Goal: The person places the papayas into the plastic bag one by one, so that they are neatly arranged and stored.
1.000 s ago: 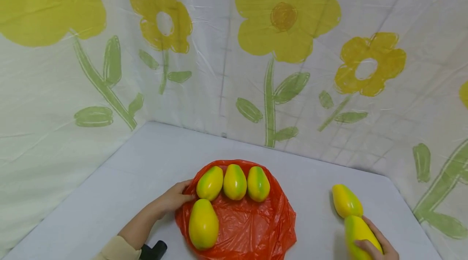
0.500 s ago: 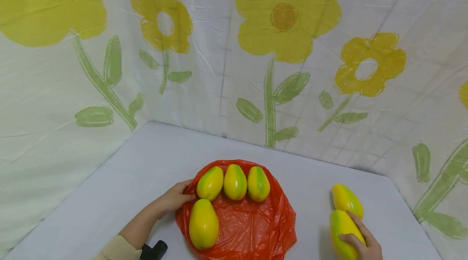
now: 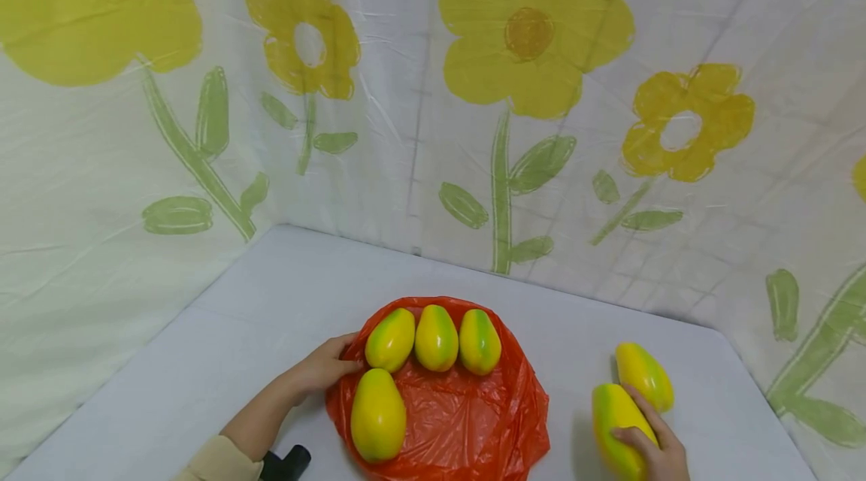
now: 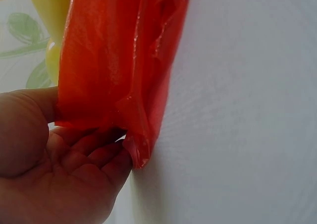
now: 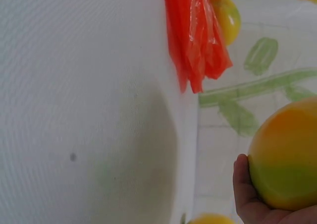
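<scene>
A red plastic bag (image 3: 467,421) lies spread out like a shallow round bowl on the table. My left hand (image 3: 325,370) pinches its left rim; in the left wrist view the thumb lies over the red film (image 4: 99,65), with the fingers beneath. Three yellow-green papayas line the bag's far side, the middle one (image 3: 436,338) among them, and another papaya (image 3: 377,417) lies at the left. My right hand (image 3: 659,447) grips a papaya (image 3: 612,409) right of the bag. In the right wrist view this papaya (image 5: 290,154) is off the table, its shadow below.
One more papaya (image 3: 646,376) lies on the white table (image 3: 271,293) just beyond my right hand. A black object (image 3: 292,462) is by my left forearm at the front. A curtain with yellow flowers (image 3: 406,128) hangs behind the table.
My right hand has carried its papaya leftward and slightly away from me, toward the bag. The left hand keeps its hold on the rim, and the other papayas stay put.
</scene>
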`<state>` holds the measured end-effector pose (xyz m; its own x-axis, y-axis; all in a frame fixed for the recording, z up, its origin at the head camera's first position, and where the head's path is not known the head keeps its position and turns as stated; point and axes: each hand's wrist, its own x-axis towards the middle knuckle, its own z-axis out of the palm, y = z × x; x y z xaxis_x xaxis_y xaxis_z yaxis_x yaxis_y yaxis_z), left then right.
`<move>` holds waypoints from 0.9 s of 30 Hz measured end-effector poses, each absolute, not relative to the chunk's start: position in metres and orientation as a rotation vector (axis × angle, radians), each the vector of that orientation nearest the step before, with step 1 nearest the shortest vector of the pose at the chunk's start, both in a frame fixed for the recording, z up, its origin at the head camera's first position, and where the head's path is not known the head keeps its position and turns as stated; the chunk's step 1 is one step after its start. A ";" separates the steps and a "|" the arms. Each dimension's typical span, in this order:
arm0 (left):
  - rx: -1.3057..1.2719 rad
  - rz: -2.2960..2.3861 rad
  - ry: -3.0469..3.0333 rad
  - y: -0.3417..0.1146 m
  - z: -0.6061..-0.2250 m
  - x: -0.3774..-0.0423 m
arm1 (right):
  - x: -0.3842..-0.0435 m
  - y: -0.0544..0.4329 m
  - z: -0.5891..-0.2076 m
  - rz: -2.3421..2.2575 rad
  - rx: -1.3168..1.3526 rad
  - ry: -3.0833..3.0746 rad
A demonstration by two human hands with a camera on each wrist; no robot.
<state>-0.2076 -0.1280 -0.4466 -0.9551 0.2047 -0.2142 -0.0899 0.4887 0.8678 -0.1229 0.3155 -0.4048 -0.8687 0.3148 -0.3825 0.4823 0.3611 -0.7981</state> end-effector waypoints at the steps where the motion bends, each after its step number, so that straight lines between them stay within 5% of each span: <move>1: 0.095 1.452 2.450 -0.128 -0.446 -0.208 | -0.123 0.314 -0.404 -1.529 0.726 2.449; 27: 0.093 1.448 2.451 -0.127 -0.446 -0.209 | -0.138 0.216 -0.395 -2.085 0.490 2.115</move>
<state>-0.2089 -0.1273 -0.4464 -0.9551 0.2022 -0.2166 -0.0922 0.4920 0.8657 -0.1379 0.2163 -0.3950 -0.9386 0.1372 -0.3165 0.3184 -0.0083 -0.9479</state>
